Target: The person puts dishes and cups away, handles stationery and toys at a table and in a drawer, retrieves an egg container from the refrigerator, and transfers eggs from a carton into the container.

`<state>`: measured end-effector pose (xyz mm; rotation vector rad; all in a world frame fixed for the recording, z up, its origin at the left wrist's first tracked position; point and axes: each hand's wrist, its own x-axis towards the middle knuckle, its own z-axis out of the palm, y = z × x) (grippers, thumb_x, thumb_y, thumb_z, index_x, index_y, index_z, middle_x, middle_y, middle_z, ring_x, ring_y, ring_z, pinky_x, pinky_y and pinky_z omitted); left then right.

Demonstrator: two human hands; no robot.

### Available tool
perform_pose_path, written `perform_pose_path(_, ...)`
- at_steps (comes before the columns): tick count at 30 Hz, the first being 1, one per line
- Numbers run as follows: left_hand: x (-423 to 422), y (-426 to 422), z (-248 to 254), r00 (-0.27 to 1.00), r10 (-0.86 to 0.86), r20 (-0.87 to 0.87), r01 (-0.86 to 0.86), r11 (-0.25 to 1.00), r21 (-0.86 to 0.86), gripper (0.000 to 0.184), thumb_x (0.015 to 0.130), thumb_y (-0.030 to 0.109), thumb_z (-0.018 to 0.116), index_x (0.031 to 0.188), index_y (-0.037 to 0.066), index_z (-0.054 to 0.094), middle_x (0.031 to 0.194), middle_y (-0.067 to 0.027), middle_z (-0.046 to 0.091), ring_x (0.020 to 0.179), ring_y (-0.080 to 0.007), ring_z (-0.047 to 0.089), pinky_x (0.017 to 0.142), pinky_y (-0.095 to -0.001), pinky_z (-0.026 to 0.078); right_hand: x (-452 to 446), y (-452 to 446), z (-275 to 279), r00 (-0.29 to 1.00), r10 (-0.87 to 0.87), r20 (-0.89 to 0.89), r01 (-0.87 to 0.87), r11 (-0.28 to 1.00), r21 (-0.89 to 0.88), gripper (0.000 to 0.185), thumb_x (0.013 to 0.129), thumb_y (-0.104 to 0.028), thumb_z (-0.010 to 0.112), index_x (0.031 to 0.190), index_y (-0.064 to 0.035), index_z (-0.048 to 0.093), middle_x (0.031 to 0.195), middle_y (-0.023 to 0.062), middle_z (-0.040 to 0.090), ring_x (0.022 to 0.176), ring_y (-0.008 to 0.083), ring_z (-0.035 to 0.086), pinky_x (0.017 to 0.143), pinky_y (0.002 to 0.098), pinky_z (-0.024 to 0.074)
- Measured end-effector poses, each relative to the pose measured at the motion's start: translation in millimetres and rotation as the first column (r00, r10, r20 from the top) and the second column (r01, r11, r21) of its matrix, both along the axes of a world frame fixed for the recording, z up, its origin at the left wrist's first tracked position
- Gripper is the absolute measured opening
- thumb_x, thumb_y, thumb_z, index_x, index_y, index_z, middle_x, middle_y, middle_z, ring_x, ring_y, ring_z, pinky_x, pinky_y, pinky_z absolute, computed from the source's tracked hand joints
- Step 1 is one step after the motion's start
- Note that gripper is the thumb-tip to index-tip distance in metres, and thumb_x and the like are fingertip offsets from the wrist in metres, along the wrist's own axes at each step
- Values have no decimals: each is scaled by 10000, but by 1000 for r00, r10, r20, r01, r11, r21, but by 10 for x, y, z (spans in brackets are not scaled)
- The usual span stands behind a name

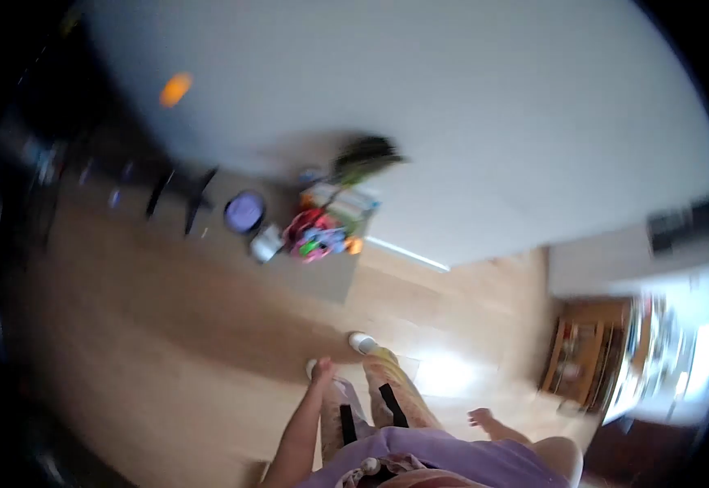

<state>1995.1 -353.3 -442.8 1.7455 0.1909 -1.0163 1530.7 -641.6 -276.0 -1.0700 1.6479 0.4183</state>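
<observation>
My left hand (322,371) hangs at the end of a bare forearm, in front of my left leg and close to one white shoe. Blur hides how its fingers are set, and I see no object in it. Out to the right of my body is my right hand (479,418), held over the floor with its fingers loosely apart and nothing in them. Between the hands are my patterned trousers (387,382) with dark straps, and a purple top (436,451). A white shoe (362,342) stands on the wooden floor.
Against the pale wall (468,122) are a dark leafy plant (366,159), a heap of colourful items (315,236), a white container (266,244) and a round purple object (245,211). A wooden cabinet (578,354) stands at right. The view is tilted and blurred.
</observation>
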Motion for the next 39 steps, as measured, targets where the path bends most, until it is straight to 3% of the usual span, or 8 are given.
perform_pose_path(3, -21, 199, 160, 923, -384, -18, 382, 921, -75, 193, 725, 51, 628, 905, 73, 561, 707, -23, 555, 579, -128, 527, 491, -272, 443, -1296, 768, -535, 907, 86, -411, -95, 995, 0, 293, 787, -374, 601, 685, -100, 615, 623, 43, 614, 498, 172, 564, 406, 356, 448)
perform_pose_path(16, -1902, -3250, 2317, 567, -818, 100, 819, 546, -176, 199, 825, 169, 593, 963, 49, 515, 734, -27, 528, 533, -95, 483, 425, -215, 380, -1923, 3197, -459, 779, -616, 113, 609, 788, 93, 201, 835, -237, 533, 922, -97, 649, 871, 59, 646, 721, 166, 615, 672, 288, 482)
perform_pose_path(20, -3298, -4158, 2857, 514, -856, -57, 743, 477, -469, 183, 847, 218, 598, 952, 86, 526, 742, 2, 514, 600, -88, 499, 526, -204, 407, -2560, 2235, 1040, 273, -871, 409, 949, 174, -262, 279, 825, -373, 561, 850, -99, 610, 761, 5, 608, 714, 115, 557, 631, 276, 427)
perform_pose_path(23, -4083, -4602, 3943, 454, -891, -12, 647, 340, -682, 109, 837, 199, 608, 868, 119, 541, 718, 17, 480, 641, -85, 473, 605, -212, 400, -3286, 1416, 2188, 191, -578, 793, 928, -157, -338, 232, 839, -336, 571, 836, -110, 625, 781, -6, 590, 711, 95, 521, 688, 264, 421)
perform_pose_path(26, -4697, -5030, 5154, 208, -940, 271, 331, -193, -924, 163, 772, 215, 658, 686, 136, 544, 698, 16, 415, 677, -92, 399, 589, -226, 329, -3598, 833, 3841, 408, 84, 909, 884, -284, -371, 237, 857, -305, 565, 710, -123, 608, 603, -38, 487, 561, 104, 448, 652, 280, 398)
perform_pose_path(29, -5358, -5464, 6134, -26, -640, 768, -514, -650, -560, 82, 794, 111, 641, 714, 112, 661, 693, -12, 547, 577, -111, 489, 489, -230, 323, -3552, 528, 4839, 595, 572, 565, 797, -333, -504, 279, 884, -275, 530, 683, -100, 612, 574, -15, 464, 550, 137, 440, 660, 284, 395)
perform_pose_path(31, -5725, -5576, 6626, 45, -347, 937, -513, -813, -276, 101, 820, 60, 564, 809, 59, 665, 801, -57, 574, 659, -136, 530, 565, -241, 399, -3873, 248, 5359, 450, 873, 188, 510, -78, -857, 235, 887, -204, 513, 746, -62, 635, 689, 20, 530, 635, 156, 486, 688, 301, 409)
perform_pose_path(39, -7886, -6973, 7508, 54, 110, 992, -757, -644, 113, 190, 828, -4, 475, 825, 46, 658, 837, -44, 570, 742, -129, 549, 647, -232, 424, -4987, -773, 5947, 527, 848, 53, 64, 23, -998, 152, 841, -41, 462, 886, -6, 603, 878, 53, 520, 802, 157, 520, 754, 283, 417)
